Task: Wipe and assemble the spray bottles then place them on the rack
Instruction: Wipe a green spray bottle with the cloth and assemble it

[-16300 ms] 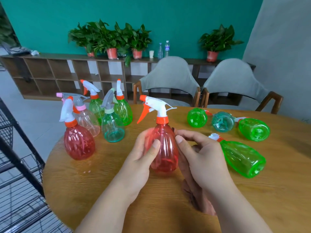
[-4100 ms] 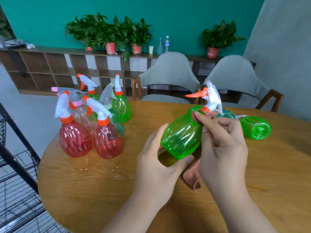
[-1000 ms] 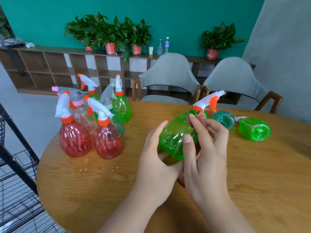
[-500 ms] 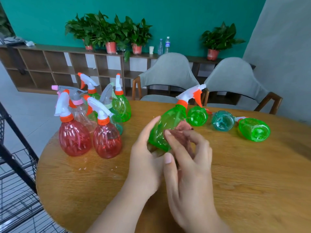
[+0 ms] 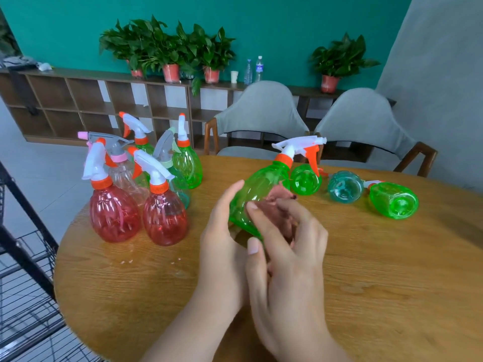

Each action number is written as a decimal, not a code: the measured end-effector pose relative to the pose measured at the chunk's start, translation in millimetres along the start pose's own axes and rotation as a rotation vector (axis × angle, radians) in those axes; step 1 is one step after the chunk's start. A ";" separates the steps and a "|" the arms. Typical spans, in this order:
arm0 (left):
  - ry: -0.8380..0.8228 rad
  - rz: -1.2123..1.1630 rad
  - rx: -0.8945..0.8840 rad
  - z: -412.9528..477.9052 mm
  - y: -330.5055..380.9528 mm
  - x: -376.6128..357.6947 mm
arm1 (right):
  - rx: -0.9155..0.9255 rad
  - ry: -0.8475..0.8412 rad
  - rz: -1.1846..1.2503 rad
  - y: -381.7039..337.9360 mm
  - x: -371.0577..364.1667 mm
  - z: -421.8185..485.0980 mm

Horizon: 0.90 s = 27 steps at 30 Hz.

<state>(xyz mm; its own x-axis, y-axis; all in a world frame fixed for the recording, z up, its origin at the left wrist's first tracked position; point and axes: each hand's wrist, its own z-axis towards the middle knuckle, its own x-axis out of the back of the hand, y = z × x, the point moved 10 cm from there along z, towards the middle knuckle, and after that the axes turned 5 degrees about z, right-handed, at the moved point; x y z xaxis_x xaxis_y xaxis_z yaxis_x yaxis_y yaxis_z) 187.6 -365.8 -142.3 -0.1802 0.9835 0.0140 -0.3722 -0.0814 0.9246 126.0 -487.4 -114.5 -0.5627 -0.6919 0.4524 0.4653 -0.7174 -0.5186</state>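
Over the middle of the round table point(image 5: 366, 296), a person holds a green bottle point(image 5: 257, 186) tilted, its neck up and to the right. The white sprayer point(image 5: 295, 147) with its orange trigger is on top. The hands hide the base, so I cannot tell whether it touches the wood.

Their left hand point(image 5: 222, 236) is curled round the bottle's lower body from the left, with the thumb lying up along the plastic. Their right hand point(image 5: 287, 259) has its fingers bent round a pink cloth point(image 5: 281, 202) and presses it against the bottle's right side. That hand is a little blurred.

Near the table's left edge six bottles stand upright in a tight group, all with sprayers on. Two red bottles point(image 5: 115, 212) are in front. A clear bottle point(image 5: 125, 176), a teal bottle point(image 5: 183, 192) and two more green ones stand behind them.

To the right, beyond the hands, three bottles lie on their sides with their bases towards me. They are a green one point(image 5: 305, 178) just behind the held sprayer, a teal one point(image 5: 345, 186), and another green point(image 5: 394, 201).

A black wire rack point(image 5: 26, 257) stands on the floor left of the table. Two grey chairs point(image 5: 261, 111) face me from the far side.
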 end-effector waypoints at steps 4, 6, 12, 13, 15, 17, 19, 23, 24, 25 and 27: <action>0.008 0.055 -0.002 -1.1 -0.2 3.8 | 0.021 0.010 -0.012 1.4 2.4 8.9; -0.003 0.164 -0.037 -4.2 -0.7 1.8 | -0.007 0.055 -0.016 12.7 12.7 22.4; -0.058 0.342 -0.189 -11.6 5.4 -16.9 | -0.132 0.094 0.017 40.8 25.1 31.2; -0.045 0.365 -0.201 -10.7 6.7 -14.8 | -0.113 0.092 0.003 35.7 23.8 28.1; -0.010 0.395 -0.232 -8.9 11.3 -7.8 | -0.066 0.071 -0.024 22.3 17.3 19.1; -0.016 0.353 -0.201 -5.7 9.1 -4.0 | -0.029 0.031 -0.057 9.4 8.2 8.4; -0.030 0.301 -0.148 -2.6 6.4 -2.3 | 0.028 0.005 -0.087 -0.6 1.9 1.7; -0.015 0.419 -0.285 -4.9 20.6 -1.5 | 0.067 0.023 -0.064 4.9 10.0 17.1; -0.020 0.443 -0.332 -7.0 22.8 -3.8 | 0.043 0.040 -0.046 12.3 15.0 23.7; -0.039 0.468 -0.372 -9.4 25.7 -8.5 | 0.006 0.052 -0.021 21.2 19.2 29.4; -0.104 0.533 -0.423 -15.5 26.2 -20.2 | -0.082 0.046 0.034 38.6 21.9 35.6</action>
<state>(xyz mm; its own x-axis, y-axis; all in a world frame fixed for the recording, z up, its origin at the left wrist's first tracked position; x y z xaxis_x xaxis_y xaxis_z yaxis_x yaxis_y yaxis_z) 167.3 -390.3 -124.2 -0.3570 0.8005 0.4815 -0.5840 -0.5935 0.5538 156.0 -533.2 -98.8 -0.5793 -0.7097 0.4009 0.4282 -0.6834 -0.5912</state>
